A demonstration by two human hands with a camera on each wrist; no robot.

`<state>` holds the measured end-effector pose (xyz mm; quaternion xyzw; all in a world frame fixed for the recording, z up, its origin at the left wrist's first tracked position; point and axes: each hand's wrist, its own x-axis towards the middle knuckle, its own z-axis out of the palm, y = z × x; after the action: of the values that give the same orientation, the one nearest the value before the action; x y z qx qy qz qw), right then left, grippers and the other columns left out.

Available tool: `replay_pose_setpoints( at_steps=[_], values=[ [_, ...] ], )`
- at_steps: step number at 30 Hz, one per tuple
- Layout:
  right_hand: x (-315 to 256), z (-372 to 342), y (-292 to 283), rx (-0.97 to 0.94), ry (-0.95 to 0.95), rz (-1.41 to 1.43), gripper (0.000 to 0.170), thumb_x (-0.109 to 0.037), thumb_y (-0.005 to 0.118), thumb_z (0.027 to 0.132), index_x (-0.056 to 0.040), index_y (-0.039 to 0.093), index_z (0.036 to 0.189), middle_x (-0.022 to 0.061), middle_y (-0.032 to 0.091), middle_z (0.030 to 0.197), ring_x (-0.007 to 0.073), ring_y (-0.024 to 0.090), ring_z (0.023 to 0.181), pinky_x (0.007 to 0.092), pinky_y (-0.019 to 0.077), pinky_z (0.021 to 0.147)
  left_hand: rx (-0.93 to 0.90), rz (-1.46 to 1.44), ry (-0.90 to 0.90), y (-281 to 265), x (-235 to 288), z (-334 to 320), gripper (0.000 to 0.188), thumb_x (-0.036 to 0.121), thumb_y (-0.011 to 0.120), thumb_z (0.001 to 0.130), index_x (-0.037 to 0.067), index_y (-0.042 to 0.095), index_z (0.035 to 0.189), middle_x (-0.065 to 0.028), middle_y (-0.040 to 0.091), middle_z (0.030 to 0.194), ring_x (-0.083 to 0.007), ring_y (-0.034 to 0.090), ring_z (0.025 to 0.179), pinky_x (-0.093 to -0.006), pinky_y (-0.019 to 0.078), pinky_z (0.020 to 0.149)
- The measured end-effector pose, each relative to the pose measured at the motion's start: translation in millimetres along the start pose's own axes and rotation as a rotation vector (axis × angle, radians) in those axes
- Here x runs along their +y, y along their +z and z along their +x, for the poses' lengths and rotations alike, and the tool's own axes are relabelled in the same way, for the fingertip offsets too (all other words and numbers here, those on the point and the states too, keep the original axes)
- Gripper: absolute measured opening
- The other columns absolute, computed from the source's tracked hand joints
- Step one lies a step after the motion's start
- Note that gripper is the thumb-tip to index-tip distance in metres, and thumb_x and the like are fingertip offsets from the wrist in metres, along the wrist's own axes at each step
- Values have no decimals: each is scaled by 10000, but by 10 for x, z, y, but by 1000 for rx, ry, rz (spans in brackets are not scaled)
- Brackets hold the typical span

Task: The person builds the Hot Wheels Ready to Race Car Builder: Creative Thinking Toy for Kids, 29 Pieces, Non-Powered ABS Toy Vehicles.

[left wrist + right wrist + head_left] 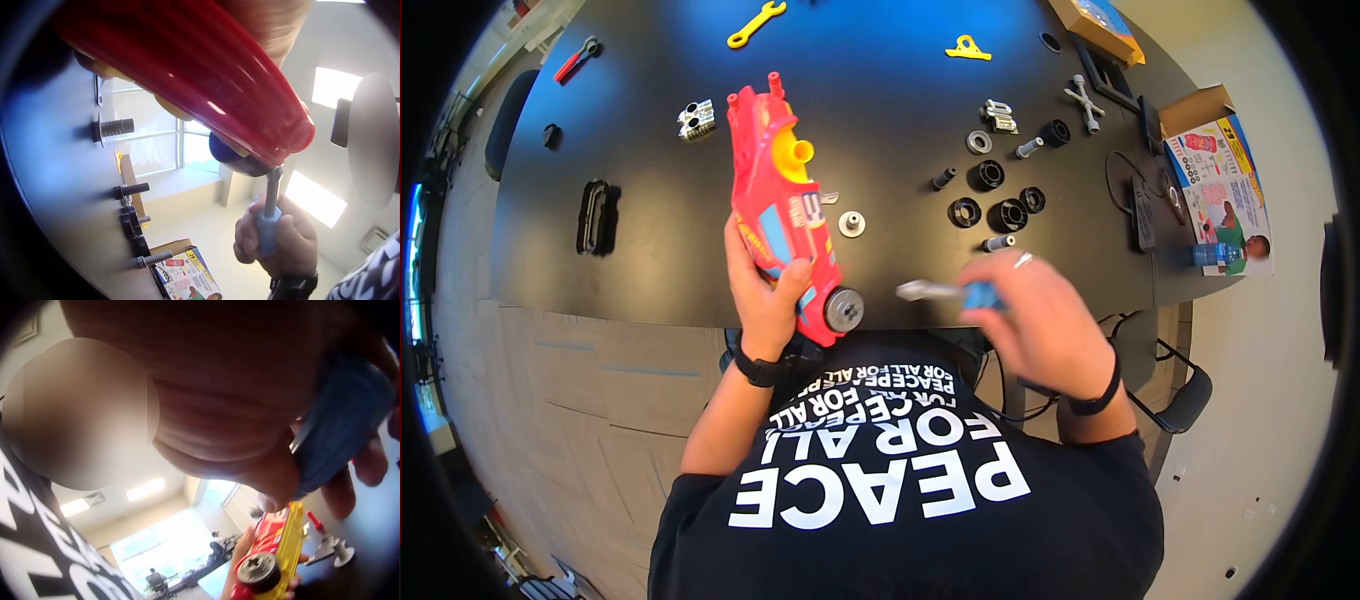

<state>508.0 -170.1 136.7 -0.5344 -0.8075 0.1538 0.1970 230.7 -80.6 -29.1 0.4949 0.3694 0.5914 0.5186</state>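
My left hand (765,300) grips a red toy car body (785,230) with yellow and blue parts, held over the table's near edge. At its near end sits a black wheel (844,310) with a grey hub, also seen in the right wrist view. My right hand (1040,325) holds a toy screwdriver (935,291) by its blue handle, the grey tip directed left toward the wheel, with a gap between them in the head view. On the table just right of the car body stands a white flanged peg (852,224).
Right of centre lie several black wheels (1007,214), grey pegs (1029,148) and a silver engine piece (1000,117). A yellow wrench (756,24), a yellow clip-like piece (968,48) and a red-handled tool (578,60) lie farther back. The toy's box (1215,175) stands at the right.
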Motion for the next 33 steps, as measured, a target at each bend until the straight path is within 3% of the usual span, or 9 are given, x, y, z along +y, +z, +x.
replay_pose_setpoints(
  at_steps=[3, 7, 10, 12, 13, 20, 23, 27, 33],
  values=[
    [379, -83, -30, 323, 322, 179, 191, 25, 670, 966, -52, 585, 1118, 126, 646, 927, 281, 654, 751, 362, 518, 701, -59, -64, -25, -63, 29, -38, 1119, 557, 914, 864, -26, 350, 1634, -125, 570, 1489, -206, 614, 1343, -386, 517, 1136],
    [1067, -147, 91, 394, 611, 56, 190, 7, 726, 940, -29, 625, 1096, 145, 694, 974, 315, 702, 825, 371, 547, 763, -177, -134, -111, -136, 18, -21, 1260, 665, 931, 795, -33, 322, 1649, -126, 552, 1515, -206, 602, 1371, -386, 513, 1149],
    [1293, -144, 216, 407, 270, -53, 343, 31, 779, 875, -12, 674, 1199, 171, 725, 1126, 381, 721, 1020, 412, 565, 902, -244, -140, -171, -202, -24, 19, 1336, 719, 932, 757, -35, 308, 1667, -125, 552, 1531, -206, 603, 1377, -381, 515, 1148],
    [1242, -82, 205, 178, 318, 88, 498, 61, 802, 816, -12, 690, 1295, 175, 713, 1264, 423, 673, 1187, 450, 540, 1024, -274, -140, -181, -228, -38, 43, 1345, 785, 922, 708, -3, 338, 1629, -248, 673, 1322, -234, 764, 861, -319, 663, 664],
    [1238, -60, 204, 149, 309, 94, 500, 88, 786, 804, -16, 693, 1284, 165, 702, 1287, 414, 660, 1214, 456, 537, 1040, -279, -167, -186, -206, -6, 47, 1345, 790, 921, 704, -4, 341, 1623, -254, 666, 1314, -237, 760, 853, -315, 664, 641],
    [1272, -17, 164, 239, 181, 1, 572, 78, 810, 831, -40, 696, 1378, 125, 664, 1321, 346, 699, 1142, 390, 564, 951, -273, -220, -216, -234, -9, 40, 1360, 777, 939, 686, -6, 341, 1622, -274, 651, 1332, -239, 757, 858, -327, 662, 662],
    [931, 53, 47, 360, 453, 519, 566, 76, 822, 901, -66, 709, 1437, 55, 568, 1389, 118, 690, 1086, 268, 554, 788, -297, -241, -220, -224, -42, 35, 1397, 763, 966, 654, 3, 326, 1638, -265, 661, 1328, -229, 764, 866, -319, 657, 680],
    [667, 287, 214, 424, 55, 849, 556, 73, 846, 881, -16, 710, 1412, 127, 583, 1439, 161, 659, 1122, 283, 563, 802, -300, -208, -261, -195, -5, 31, 1442, 770, 980, 617, 10, 325, 1651, -252, 680, 1314, -217, 770, 877, -313, 656, 702],
    [388, 751, 569, 306, -151, 857, 553, 73, 841, 885, 17, 695, 1415, 143, 585, 1477, 182, 705, 1129, 277, 606, 796, -306, -145, -228, -179, 0, 32, 1421, 805, 949, 632, 7, 360, 1650, -227, 684, 1339, -194, 766, 992, -301, 649, 773]
  ],
)
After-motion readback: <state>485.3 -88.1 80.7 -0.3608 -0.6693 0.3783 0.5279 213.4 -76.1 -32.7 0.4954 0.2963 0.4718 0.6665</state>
